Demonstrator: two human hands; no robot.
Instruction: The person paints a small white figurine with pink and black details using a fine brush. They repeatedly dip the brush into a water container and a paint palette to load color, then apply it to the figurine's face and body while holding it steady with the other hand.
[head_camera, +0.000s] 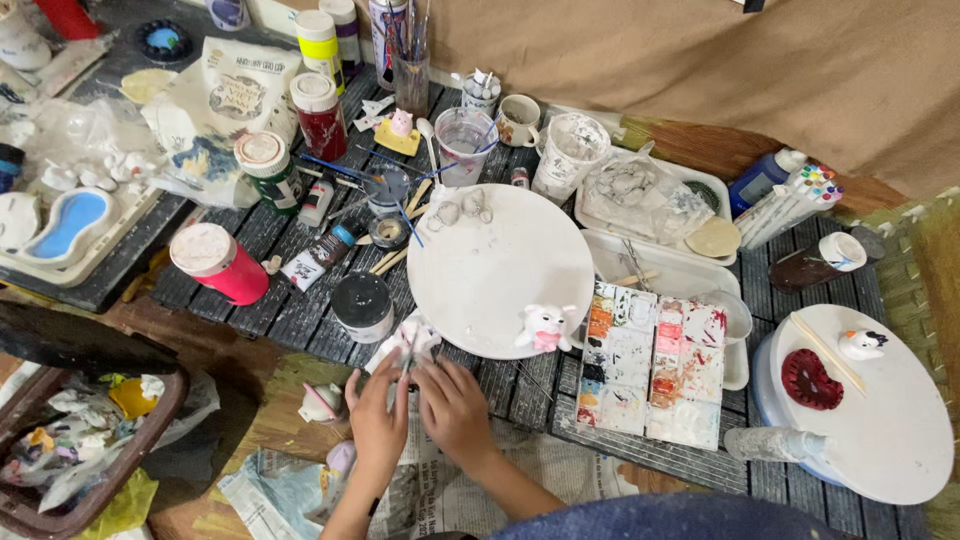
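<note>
A small white rag (412, 340), apparently crumpled, is pinched by fingers of left hand (378, 420) and right hand (455, 408) at the slatted surface (300, 300) edge, just beside the round white board (500, 270).

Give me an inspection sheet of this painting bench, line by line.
Surface: dark slatted table, newspaper at its near edge.
Job's things: small white paint-smeared piece, held at the table edge.
Clutter: round white board with a pink-and-white figurine, paint palette, paint jars, red-lidded tub, brush cup.
Hands: left hand and right hand side by side, fingertips on the piece.
Cables: nothing seen.
Surroundings: tan cloth backdrop, waste bin lower left.
</note>
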